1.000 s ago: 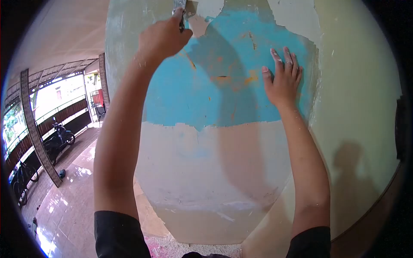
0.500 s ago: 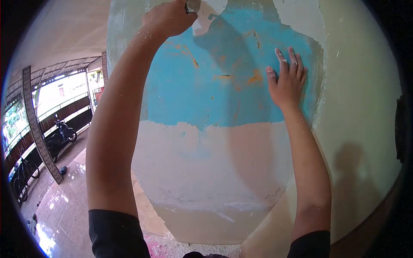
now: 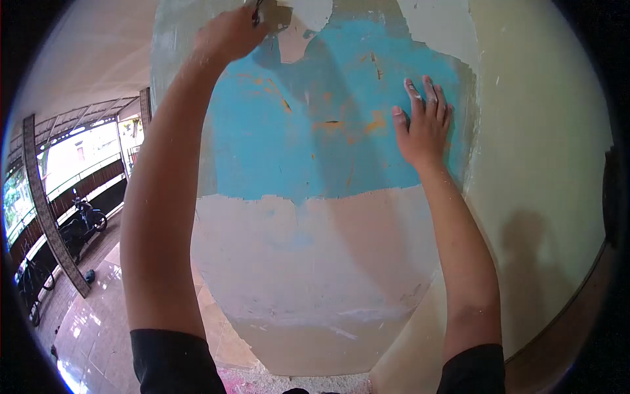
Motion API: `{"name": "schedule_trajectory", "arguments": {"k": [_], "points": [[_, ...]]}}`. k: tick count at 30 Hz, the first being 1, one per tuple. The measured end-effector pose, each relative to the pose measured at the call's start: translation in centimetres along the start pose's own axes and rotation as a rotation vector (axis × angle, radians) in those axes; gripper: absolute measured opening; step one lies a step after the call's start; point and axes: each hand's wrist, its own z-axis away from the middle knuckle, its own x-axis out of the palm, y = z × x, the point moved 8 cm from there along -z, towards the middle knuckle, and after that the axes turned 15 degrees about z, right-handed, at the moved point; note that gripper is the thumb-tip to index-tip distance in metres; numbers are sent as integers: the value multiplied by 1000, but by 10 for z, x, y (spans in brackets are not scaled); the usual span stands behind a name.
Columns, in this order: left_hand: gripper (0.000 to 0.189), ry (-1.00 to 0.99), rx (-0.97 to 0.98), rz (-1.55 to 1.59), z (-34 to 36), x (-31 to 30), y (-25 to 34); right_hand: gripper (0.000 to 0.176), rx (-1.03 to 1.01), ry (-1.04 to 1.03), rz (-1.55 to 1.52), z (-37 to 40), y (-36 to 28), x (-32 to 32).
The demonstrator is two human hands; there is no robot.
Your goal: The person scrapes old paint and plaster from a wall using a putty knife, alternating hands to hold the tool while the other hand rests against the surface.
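Near the top of the view, my left hand (image 3: 233, 36) is closed around a scraper (image 3: 281, 18) with a flat, dull blade. The blade is at the wall beside a ragged pale patch (image 3: 295, 46); whether its edge touches is hard to see. My right hand (image 3: 426, 128) lies flat with fingers spread on the right part of a turquoise paint area (image 3: 262, 151), whitish dust on its fingertips. Orange-brown marks (image 3: 374, 123) show in the turquoise. Below a jagged border, the wall surface is pale pinkish-white (image 3: 275, 256).
White flakes and debris (image 3: 295, 383) lie along the wall's foot. A yellowish-green wall (image 3: 545, 131) adjoins at right. On the left are a tiled floor (image 3: 92, 328), a post (image 3: 52, 210) and a parked motorbike (image 3: 82, 220).
The view has shifted, so the wall appears slightly lower and further left. My left hand has moved left with the scraper, showing more of its blade. My right hand keeps its place on the wall.
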Motion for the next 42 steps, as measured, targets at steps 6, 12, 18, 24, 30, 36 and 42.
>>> {"name": "schedule_trajectory", "arguments": {"k": [6, 12, 18, 24, 30, 36, 42], "points": [[74, -46, -83, -52, 105, 11, -25, 59, -42, -8, -12, 18, 9, 5], [81, -85, -178, 161, 242, 55, -76, 62, -7, -63, -46, 56, 9, -3], [84, -44, -195, 289, 314, 57, -56, 60, 24, -249, -158, 118, -15, -36], [85, -85, -231, 389, 360, 75, -38, 47, 90, -357, -651, 226, -75, -89], [92, -182, -246, 493, 383, 90, -8, 50, 217, -1001, -1346, 271, -160, -104], [92, -417, -199, 714, 397, 113, 33, 57, 283, -903, -1468, 246, -183, -110], [80, -728, -125, 974, 391, 121, 41, 50, 535, -1061, -1542, 268, -176, -94]]}}
